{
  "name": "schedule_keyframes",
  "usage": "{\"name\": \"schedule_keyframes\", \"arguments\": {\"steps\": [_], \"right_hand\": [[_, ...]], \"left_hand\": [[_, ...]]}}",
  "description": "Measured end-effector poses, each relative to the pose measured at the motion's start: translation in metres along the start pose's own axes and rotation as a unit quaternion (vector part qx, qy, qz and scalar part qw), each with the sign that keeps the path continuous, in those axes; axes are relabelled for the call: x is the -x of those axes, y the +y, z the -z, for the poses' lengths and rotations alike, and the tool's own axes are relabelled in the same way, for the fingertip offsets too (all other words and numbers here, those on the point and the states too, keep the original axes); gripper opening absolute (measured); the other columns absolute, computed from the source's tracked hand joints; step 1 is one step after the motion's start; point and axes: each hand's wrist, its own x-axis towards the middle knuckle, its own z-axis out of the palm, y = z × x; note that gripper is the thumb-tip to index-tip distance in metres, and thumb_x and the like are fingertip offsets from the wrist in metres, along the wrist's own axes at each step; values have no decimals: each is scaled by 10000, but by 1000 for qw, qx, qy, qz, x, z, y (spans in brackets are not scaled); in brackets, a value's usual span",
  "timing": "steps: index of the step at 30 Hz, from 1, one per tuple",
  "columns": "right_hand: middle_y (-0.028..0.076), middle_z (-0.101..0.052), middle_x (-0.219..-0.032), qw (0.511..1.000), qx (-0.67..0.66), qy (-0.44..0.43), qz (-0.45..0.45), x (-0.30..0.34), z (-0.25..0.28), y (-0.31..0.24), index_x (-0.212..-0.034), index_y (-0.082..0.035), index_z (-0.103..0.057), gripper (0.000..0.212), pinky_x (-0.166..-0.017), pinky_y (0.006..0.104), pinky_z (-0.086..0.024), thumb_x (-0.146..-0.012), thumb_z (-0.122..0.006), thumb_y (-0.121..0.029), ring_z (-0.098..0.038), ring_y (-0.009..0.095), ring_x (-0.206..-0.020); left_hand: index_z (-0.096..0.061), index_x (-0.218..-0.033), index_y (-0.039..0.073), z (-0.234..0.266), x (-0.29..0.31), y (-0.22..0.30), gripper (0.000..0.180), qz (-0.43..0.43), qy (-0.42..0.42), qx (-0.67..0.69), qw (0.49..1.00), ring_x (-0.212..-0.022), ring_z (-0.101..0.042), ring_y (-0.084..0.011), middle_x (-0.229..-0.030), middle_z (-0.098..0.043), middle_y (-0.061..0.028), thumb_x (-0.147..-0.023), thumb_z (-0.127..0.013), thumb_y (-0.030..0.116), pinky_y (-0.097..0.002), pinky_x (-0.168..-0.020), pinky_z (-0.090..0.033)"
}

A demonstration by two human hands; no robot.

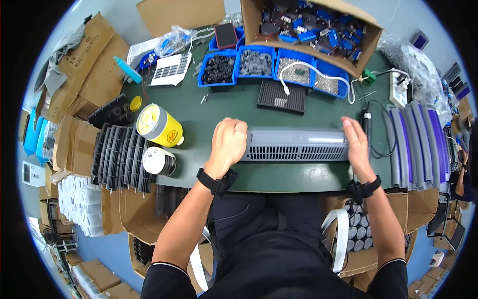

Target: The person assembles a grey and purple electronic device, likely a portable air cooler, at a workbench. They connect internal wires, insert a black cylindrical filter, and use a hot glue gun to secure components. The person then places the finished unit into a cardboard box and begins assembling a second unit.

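A long grey plastic housing (298, 142) with rows of vent slots lies lengthwise in front of me on the green work mat. My left hand (230, 142) is closed at its left end, fingers curled in and partly hidden from view. At the opposite end, my right hand (354, 142) rests along the side with its fingers stretched out. A black screwdriver-like tool with a cord (367, 124) stands just beside the right hand. Beyond the housing sits a black gridded tray (282, 97) holding a few small metal pieces.
Blue bins (219, 70) of small parts line the back, below a cardboard box (308, 42) of blue-wired components. Left are a yellow-and-white tub (160, 125), a white-topped spool (159, 161) and black ribbed parts (122, 157). Grey and purple curved panels (416, 147) stand right.
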Motion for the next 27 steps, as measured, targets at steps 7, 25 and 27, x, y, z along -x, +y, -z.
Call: {"name": "schedule_keyframes", "arguments": {"steps": [7, 25, 27], "right_hand": [[195, -694, -1256, 993, 57, 100, 29, 10, 3, -21, -1414, 40, -588, 554, -1011, 333, -502, -1046, -695, -360, -661, 218, -1160], [33, -600, -618, 972, 130, 69, 185, 90, -42, 0, -844, -44, -719, 149, -455, 308, -426, -827, -867, -49, -577, 169, -463], [31, -596, -618, 970, 139, 67, 186, 88, -41, -4, -842, -46, -720, 152, -455, 311, -427, -818, -870, -53, -578, 173, -465]], "left_hand": [[-727, -1228, -38, 21, -24, -19, 475, 4, -123, -47, 991, -1187, -647, -462, -1248, -705, -309, -1025, -499, 325, -480, -1057, -496], [-819, -897, 103, -43, -244, 83, 140, -404, -134, -290, 857, -896, -661, -379, -814, -736, -185, -783, -745, 68, -486, -815, -516], [-806, -857, 104, -50, -244, 81, 86, -404, -138, -251, 869, -889, -662, -375, -787, -730, -166, -788, -759, 83, -481, -811, -506]]}}
